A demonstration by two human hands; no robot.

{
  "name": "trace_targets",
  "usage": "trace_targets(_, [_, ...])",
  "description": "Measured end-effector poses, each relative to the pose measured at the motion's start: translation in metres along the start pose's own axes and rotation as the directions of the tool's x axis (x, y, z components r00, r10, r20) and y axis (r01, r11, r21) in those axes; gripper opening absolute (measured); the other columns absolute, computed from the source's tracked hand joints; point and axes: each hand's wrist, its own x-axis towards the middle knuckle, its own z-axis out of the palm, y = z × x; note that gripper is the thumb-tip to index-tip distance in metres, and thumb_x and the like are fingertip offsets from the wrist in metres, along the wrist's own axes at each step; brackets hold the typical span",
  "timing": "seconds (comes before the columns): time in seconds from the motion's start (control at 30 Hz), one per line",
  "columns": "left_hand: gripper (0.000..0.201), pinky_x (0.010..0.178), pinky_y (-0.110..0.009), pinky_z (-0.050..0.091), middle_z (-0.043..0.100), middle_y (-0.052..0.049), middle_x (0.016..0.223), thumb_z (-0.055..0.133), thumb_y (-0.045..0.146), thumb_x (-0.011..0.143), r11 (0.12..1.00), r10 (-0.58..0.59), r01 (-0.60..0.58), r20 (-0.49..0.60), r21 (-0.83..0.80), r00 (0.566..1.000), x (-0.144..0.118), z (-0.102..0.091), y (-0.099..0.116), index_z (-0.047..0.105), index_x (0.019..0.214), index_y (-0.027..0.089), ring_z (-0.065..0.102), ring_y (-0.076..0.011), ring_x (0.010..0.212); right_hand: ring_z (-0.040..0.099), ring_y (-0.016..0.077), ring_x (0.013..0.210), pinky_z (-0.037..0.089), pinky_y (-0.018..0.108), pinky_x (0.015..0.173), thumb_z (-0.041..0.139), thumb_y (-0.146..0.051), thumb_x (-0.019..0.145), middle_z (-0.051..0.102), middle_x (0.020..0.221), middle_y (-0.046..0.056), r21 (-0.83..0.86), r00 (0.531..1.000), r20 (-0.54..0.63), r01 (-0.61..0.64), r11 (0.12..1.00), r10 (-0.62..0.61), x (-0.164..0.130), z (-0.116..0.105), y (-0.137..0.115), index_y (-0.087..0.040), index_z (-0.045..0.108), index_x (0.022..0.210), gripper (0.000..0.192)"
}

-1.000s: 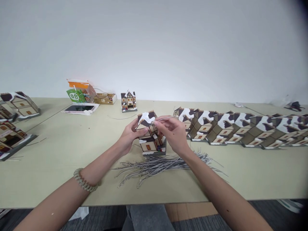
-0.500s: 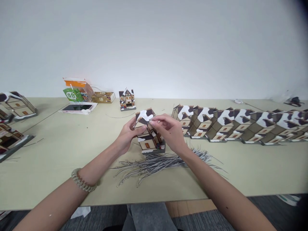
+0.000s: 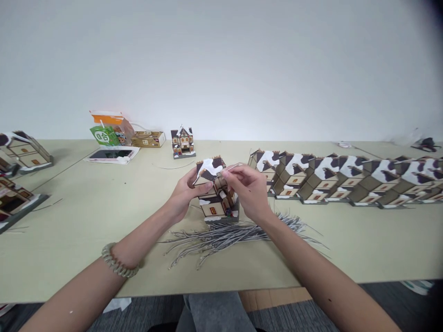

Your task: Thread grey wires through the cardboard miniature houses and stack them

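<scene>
A miniature house (image 3: 211, 202) with a snow-covered roof stands on the table in front of me, slightly turned. My left hand (image 3: 182, 196) is closed around its left side, thumb against the front wall below the roof. At the right edge of the roof, my right hand (image 3: 252, 188) is closed in a pinch. A thin pale wire (image 3: 235, 166) shows along its fingers; its far end is hidden at the house. Just below the house lies a bundle of grey wires (image 3: 228, 240), partly under my right forearm.
A row of similar houses (image 3: 320, 180) stretches along the right. More houses (image 3: 26, 152) stand at the left edge. Farther back are a small house (image 3: 183, 143), a cardboard box (image 3: 148, 139), a phone (image 3: 114, 154) and an orange-topped bag (image 3: 114, 122).
My right hand has shifted slightly right and up, and the pale wire now shows at its fingers. The held house has moved very slightly right.
</scene>
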Motion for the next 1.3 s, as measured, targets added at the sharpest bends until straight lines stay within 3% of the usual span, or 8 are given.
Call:
trace_targets(0.17, [0.063,0.091,-0.032,0.045,0.064,-0.006,0.121,0.081,0.034,0.061,1.000,-0.005,0.005,-0.015,0.004,1.000,0.0005,-0.0013,-0.0013,0.061,0.120,0.025,0.058,-0.0265,0.110,0.060,0.0130,0.072,0.049,0.027,0.062,0.067,-0.028,0.077,0.067,0.078,0.003,-0.127,0.996,0.060,0.078,0.989,-0.071,-0.0006,0.0015,-0.0033,-0.020,0.068,0.070,0.011])
trace_targets(0.37, [0.065,0.092,-0.032,0.044,0.065,-0.007,0.118,0.081,0.035,0.062,1.000,-0.023,0.023,-0.011,-0.004,1.000,0.0001,-0.0013,0.0001,0.059,0.121,0.023,0.059,-0.0245,0.107,0.053,0.0066,0.051,0.048,0.024,0.050,0.071,-0.027,0.072,0.068,0.077,0.000,0.072,0.998,-0.046,-0.044,0.996,0.047,-0.0007,0.0018,-0.0031,-0.022,0.071,0.075,0.006])
trace_targets(0.7, [0.064,0.094,-0.035,0.044,0.065,-0.007,0.117,0.081,0.033,0.061,1.000,-0.016,0.015,-0.022,-0.009,1.000,0.0005,-0.0009,-0.0001,0.060,0.121,0.022,0.058,-0.0271,0.111,0.055,0.0081,0.051,0.049,0.025,0.048,0.073,-0.027,0.071,0.066,0.064,-0.004,0.188,0.995,-0.067,-0.056,0.981,0.070,-0.0002,0.0006,0.0022,-0.026,0.072,0.079,0.007])
trace_targets(0.9, [0.061,0.092,-0.033,0.045,0.065,-0.007,0.119,0.080,0.033,0.063,1.000,-0.014,0.014,-0.017,-0.015,1.000,0.0008,-0.0016,-0.0010,0.061,0.119,0.023,0.059,-0.0263,0.110,0.056,0.0090,0.058,0.049,0.025,0.050,0.074,-0.026,0.070,0.068,0.079,-0.001,0.157,0.996,-0.083,-0.021,0.987,0.034,0.0017,-0.0006,0.0020,-0.025,0.072,0.072,0.003])
trace_targets(1.3, [0.063,0.092,-0.033,0.043,0.064,-0.006,0.120,0.081,0.033,0.061,1.000,-0.009,0.009,-0.005,0.000,1.000,0.0011,-0.0018,-0.0015,0.060,0.120,0.024,0.057,-0.0262,0.111,0.058,0.0100,0.059,0.051,0.027,0.054,0.074,-0.031,0.070,0.068,0.074,-0.001,0.118,0.998,-0.059,-0.003,0.993,0.010,0.0040,-0.0044,0.0048,-0.024,0.070,0.069,0.008])
